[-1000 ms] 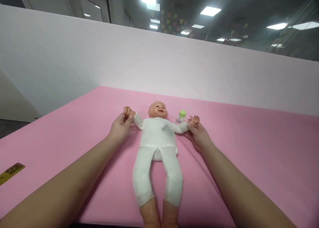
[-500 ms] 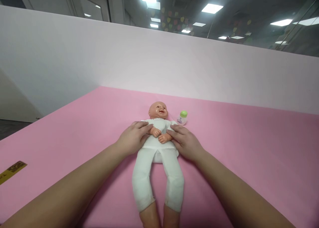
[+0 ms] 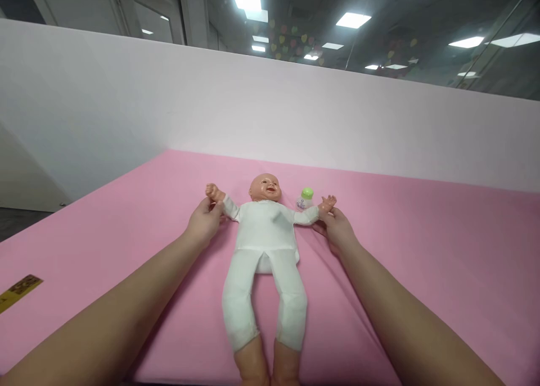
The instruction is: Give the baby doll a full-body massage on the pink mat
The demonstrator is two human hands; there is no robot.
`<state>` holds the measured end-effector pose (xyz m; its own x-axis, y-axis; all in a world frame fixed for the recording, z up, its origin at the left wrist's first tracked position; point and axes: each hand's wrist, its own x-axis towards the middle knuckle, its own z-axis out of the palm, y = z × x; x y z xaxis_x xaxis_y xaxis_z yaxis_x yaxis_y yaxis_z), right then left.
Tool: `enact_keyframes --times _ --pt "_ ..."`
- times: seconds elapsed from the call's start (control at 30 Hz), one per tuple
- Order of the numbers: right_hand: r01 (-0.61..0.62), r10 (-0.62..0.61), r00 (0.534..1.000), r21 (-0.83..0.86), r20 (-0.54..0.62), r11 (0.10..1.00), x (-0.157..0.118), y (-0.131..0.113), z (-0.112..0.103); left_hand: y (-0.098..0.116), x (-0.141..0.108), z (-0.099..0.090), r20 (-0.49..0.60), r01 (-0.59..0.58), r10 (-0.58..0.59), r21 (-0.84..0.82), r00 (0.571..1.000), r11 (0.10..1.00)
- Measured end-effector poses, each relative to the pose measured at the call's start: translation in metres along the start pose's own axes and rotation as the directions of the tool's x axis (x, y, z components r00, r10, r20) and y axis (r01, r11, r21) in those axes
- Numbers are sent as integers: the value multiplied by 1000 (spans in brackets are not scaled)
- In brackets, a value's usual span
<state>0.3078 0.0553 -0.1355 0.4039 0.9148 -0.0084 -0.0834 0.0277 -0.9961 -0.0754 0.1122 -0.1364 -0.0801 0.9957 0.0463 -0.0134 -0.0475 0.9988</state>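
Note:
A baby doll [image 3: 265, 228] with a white cloth body lies on its back on the pink surface [image 3: 143, 206], legs toward me. Its arms are spread out to both sides. My left hand [image 3: 205, 221] is closed around the wrist of the doll's arm on the left, just below its small fist. On the other side my right hand [image 3: 337, 227] grips the other arm near the wrist, thumb on top and fingers beneath. Close to that arm, beside the doll's head, stands a small clear bottle [image 3: 305, 198] with a green cap, its lower part hidden by the sleeve.
A white wall panel [image 3: 270, 110] rises behind the pink surface, with dark glass and ceiling lights above it. A yellow label [image 3: 20, 291] with a printed code is stuck at the left. The pink cover has creases near my right forearm.
Both hands have moved outward from the doll's belly. The doll's arms, earlier folded over its belly, are now stretched sideways in my hands.

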Motion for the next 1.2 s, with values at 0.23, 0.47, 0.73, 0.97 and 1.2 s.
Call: enact_keyframes --times 0.23,0.47,0.73,0.97,1.2 --pt "-271 274 961 75 -42 960 26 8 -19 -5 18 -9 11 345 -364 -345 931 873" --pt "-18 21 998 47 -52 999 -4 -7 1 2 2 -1 4 101 -102 -122 995 987" --pt "678 -509 735 -479 447 558 -57 -21 38 21 -34 20 332 -500 374 551 866 668" --pt "871 -530 472 -465 705 158 -59 -16 44 14 -33 18 524 -648 384 659 760 383" --pt "653 -485 757 -477 438 589 -55 -14 44 14 -28 18 282 -445 345 522 895 727"
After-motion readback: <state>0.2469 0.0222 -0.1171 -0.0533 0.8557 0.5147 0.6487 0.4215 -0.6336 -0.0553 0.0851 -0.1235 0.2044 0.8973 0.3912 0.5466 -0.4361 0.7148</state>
